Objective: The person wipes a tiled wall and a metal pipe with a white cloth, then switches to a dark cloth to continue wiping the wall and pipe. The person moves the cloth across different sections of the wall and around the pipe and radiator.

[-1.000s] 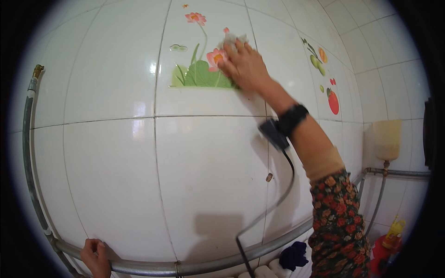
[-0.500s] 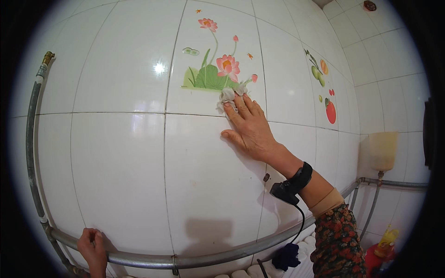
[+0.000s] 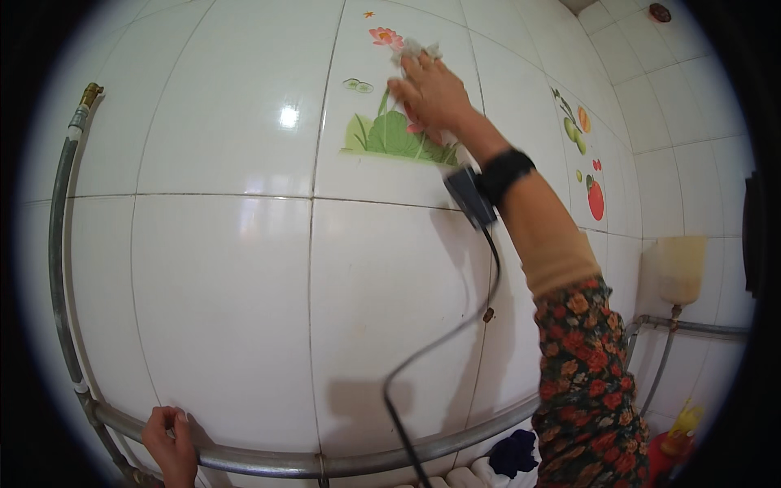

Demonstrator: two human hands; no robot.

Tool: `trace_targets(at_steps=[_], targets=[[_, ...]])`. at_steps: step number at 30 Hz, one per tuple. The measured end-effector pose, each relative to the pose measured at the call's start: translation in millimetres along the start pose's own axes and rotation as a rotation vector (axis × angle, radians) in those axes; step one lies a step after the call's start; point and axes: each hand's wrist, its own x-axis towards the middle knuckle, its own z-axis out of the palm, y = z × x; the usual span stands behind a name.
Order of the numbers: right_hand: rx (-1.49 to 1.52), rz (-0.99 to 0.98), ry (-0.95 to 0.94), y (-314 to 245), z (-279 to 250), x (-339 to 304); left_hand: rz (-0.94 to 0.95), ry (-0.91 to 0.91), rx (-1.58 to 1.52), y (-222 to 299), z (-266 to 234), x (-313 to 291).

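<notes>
Head view: the left hand [image 3: 171, 447] is seen loosely curled by a metal pipe [image 3: 264, 464], any grip impossible to tell; farther right, a crumpled pale cloth [image 3: 416, 46] is held under the right hand's [image 3: 435, 89] fingers against a flower-decorated wall tile [image 3: 386, 177], nearer its right edge.

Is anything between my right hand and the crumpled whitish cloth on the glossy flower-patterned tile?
Nothing visible. Your right hand lies directly on the crumpled whitish cloth, against the glossy flower-patterned tile. The thin black cable hangs below, clear of the cloth.
</notes>
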Motion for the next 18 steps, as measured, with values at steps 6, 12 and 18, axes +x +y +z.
trace_targets(at_steps=[6,12,18], targets=[[0.034,-0.255,-0.084,-49.3,-35.3,-147.6,-0.007,0.011,-0.02,-3.0,2.4,-0.5],[0.057,-0.195,-0.063,-38.9,-28.5,-99.1,0.0,-0.009,0.026,-0.6,1.9,-0.2],[-0.097,-0.118,0.027,-10.1,17.5,32.2,-0.024,0.008,-0.013,-1.6,0.0,1.8]])
